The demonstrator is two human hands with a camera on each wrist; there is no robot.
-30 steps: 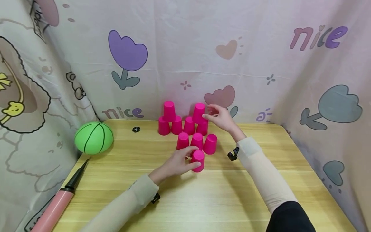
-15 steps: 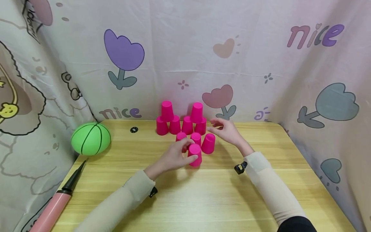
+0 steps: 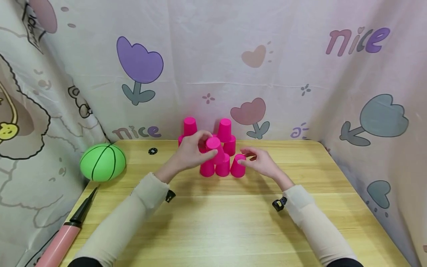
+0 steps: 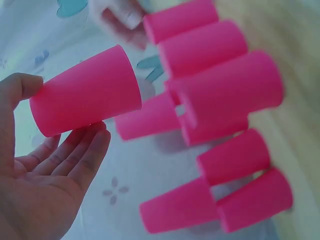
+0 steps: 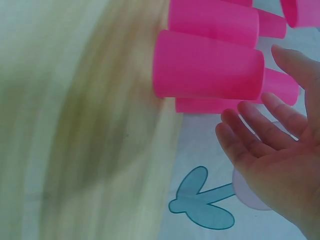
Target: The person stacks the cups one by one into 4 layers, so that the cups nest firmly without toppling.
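My left hand pinches an upside-down pink cup between thumb and fingers. In the left wrist view the held cup is apart from the others. It hangs over a front row of three upside-down pink cups, among them a left one and a middle one. My right hand is beside the right-hand cup; the right wrist view shows its fingers spread by that cup, not gripping it. Behind, one cup tops a left stack, partly hidden by my left hand, and another tops a right stack.
A green ball with black lines lies at the table's left edge. Nearer is a pink hand pump with a black nozzle. A small black disc lies near the back edge. A patterned curtain borders the wooden table.
My left hand has lifted its cup from in front of the row to above it. My right hand has come down from the back right stack to the front row's right cup.
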